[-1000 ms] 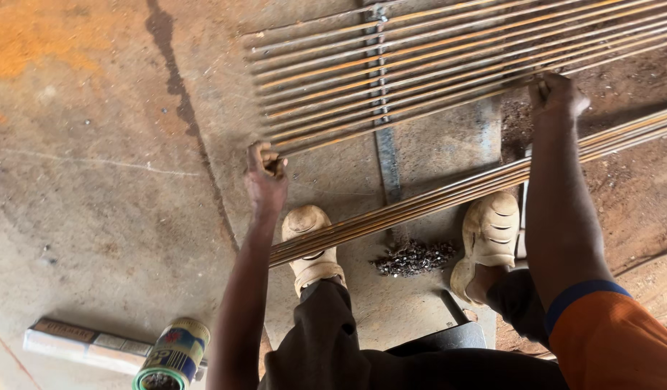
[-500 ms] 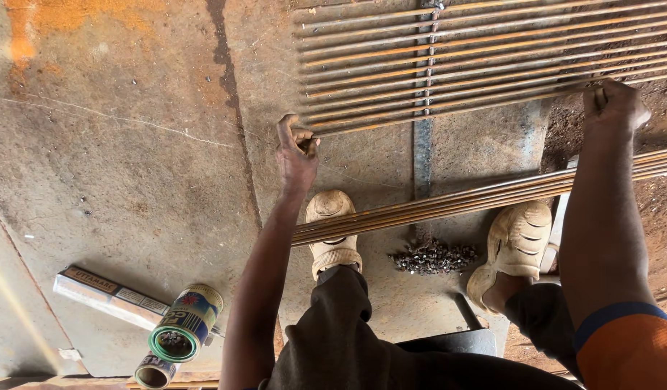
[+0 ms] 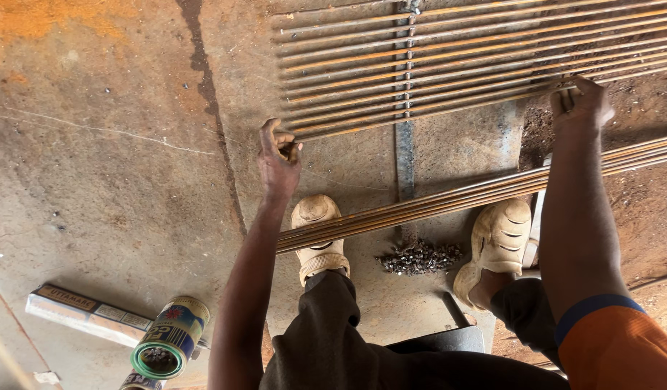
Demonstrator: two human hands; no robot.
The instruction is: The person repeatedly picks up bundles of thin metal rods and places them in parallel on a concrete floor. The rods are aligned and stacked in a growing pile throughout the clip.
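A row of thin rusty steel rods (image 3: 449,65) lies side by side on the concrete floor, crossing a flat steel strip (image 3: 404,155). My left hand (image 3: 278,157) grips the near rod at its left end. Farther right, my right hand (image 3: 580,105) is closed on the same near rod. A loose bundle of rods (image 3: 449,202) lies across in front of my two tan shoes (image 3: 317,238).
A small pile of dark metal bits (image 3: 418,258) sits between my feet. At lower left stand an open tin can (image 3: 169,338) and a long flat box (image 3: 80,310). Bare earth (image 3: 637,123) begins at the right. A dark seat edge (image 3: 449,338) is under me.
The view has shifted a little, so the rods sit higher and more to the right in frame. Both hands keep their hold on the near rod.
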